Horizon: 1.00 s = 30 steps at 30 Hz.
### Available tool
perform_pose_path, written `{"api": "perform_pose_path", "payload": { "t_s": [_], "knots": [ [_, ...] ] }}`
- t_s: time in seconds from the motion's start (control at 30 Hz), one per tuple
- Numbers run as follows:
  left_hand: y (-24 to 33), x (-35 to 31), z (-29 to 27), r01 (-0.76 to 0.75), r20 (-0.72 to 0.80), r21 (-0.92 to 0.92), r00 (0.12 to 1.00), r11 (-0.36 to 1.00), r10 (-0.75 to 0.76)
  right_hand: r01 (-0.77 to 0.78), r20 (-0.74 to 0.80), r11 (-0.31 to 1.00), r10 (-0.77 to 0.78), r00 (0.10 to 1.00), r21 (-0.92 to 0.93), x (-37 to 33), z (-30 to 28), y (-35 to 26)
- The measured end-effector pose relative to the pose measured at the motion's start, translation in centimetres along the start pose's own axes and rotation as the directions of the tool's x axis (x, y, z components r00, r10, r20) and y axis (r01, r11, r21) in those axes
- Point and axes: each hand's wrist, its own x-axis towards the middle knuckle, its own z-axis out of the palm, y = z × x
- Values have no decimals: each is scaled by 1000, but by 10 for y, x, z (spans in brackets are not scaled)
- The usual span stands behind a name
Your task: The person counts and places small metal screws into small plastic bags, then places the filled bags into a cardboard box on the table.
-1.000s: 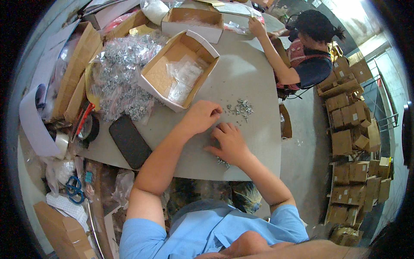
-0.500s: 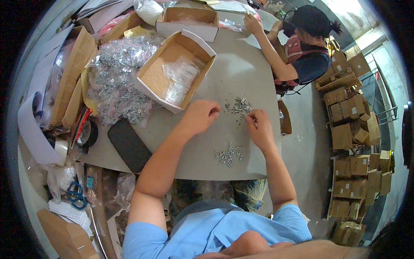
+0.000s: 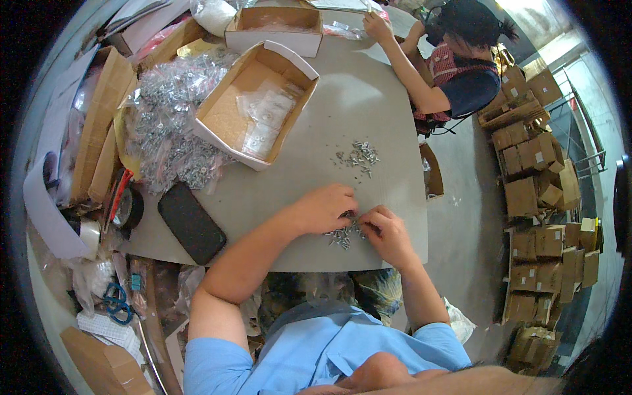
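Note:
My left hand (image 3: 327,209) is over the near pile of small silvery screws (image 3: 341,239), its fingers curled together at the pile's far side. Close against its fingertips, my right hand (image 3: 391,237) is also closed, thumb and fingers pinched at the pile's right side. Whatever either hand pinches is too small and too hidden to make out. Farther up the grey table lies a second pile of small metal pieces (image 3: 363,157), with tiny dark bits scattered to its left.
An open cardboard box (image 3: 220,108) holding clear bags stands beyond my left forearm. Beside it is a heap of bagged metal hardware (image 3: 168,125). A black phone-like slab (image 3: 191,222) lies left of my arm. Another person (image 3: 461,72) works at the far right; stacked cartons (image 3: 533,158) stand beyond.
Both hands have come nearer to me, from beside the far pile to the near pile, and drawn close together. The view has shifted slightly.

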Motion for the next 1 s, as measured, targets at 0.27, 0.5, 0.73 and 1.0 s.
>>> {"api": "perform_pose_path", "payload": {
  "t_s": [0.27,0.5,0.73,1.0],
  "knots": [
    [2,4,0,-42,-49,-40,998,998,40,-149,-66,989,148,987,-6,-4,-7,8],
    [-1,6,17,-56,-43,30,997,998,57,-103,-13,995,103,995,7,-1,-3,9],
    [-6,2,3,41,69,5,997,999,-41,38,90,999,-37,995,-11,12,-4,15],
    [-11,2,-8,128,-53,-100,990,987,-134,28,126,999,-23,992,-36,24,-5,23]
  ]
}}
